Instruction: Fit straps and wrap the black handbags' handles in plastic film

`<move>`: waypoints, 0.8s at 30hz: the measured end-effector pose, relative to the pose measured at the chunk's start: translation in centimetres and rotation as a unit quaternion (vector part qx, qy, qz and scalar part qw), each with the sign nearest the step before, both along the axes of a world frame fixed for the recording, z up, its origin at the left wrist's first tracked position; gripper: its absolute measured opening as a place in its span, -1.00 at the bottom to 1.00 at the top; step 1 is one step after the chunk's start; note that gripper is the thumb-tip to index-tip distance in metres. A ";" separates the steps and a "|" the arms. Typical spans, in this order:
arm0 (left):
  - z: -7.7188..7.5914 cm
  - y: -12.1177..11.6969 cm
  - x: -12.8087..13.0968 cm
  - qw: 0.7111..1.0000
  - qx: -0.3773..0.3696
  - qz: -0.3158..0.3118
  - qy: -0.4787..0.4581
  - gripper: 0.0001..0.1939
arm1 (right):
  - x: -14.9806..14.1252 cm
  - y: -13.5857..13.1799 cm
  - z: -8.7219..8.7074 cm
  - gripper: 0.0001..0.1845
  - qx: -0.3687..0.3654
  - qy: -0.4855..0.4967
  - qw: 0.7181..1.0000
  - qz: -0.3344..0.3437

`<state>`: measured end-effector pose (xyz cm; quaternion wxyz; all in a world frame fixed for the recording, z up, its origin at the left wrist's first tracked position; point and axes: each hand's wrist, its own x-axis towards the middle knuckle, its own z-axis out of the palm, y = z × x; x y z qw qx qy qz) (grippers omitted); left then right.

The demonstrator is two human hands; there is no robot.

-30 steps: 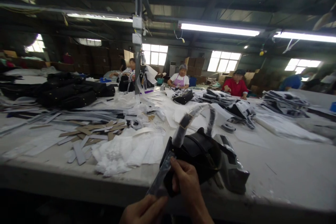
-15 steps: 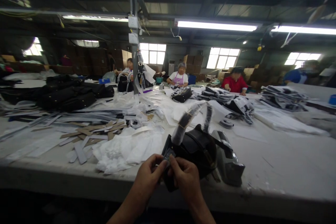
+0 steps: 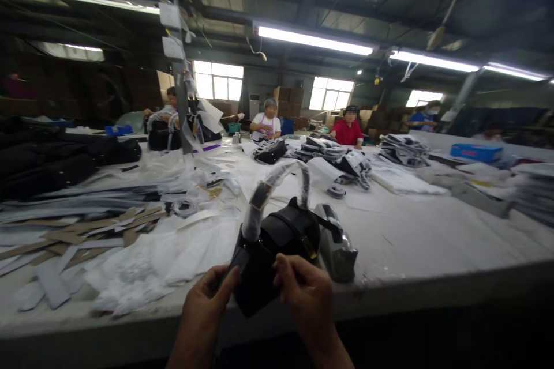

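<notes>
L hand [image 3: 208, 297] pinches dark strip [image 3: 242, 260] at L side of black bag [image 3: 259, 279]; R hand [image 3: 305, 291] tips together, can't tell if on anything. Bag's nr worktop [image 3: 415, 242] edge: hard tug cd tip it off. Grey dispenser [image 3: 340, 262] just beside, poss. knocked if bag swings.

Pale table [image 3: 415, 242] with cardboard strips [image 3: 64, 237], white sheeting [image 3: 173, 253], black bags [image 3: 52, 166]

The left hand [image 3: 206, 301] and right hand [image 3: 308, 295] are bare, forearms [image 3: 329, 350] too.
</notes>
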<state>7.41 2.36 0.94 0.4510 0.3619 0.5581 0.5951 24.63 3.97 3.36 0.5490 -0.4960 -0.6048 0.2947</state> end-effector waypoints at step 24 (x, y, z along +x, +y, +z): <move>-1.5 -0.8 -1.0 0.953 0.025 0.145 -0.266 -0.50 | 16.4 7.0 -2.5 -0.55 -0.198 0.176 0.954 -0.138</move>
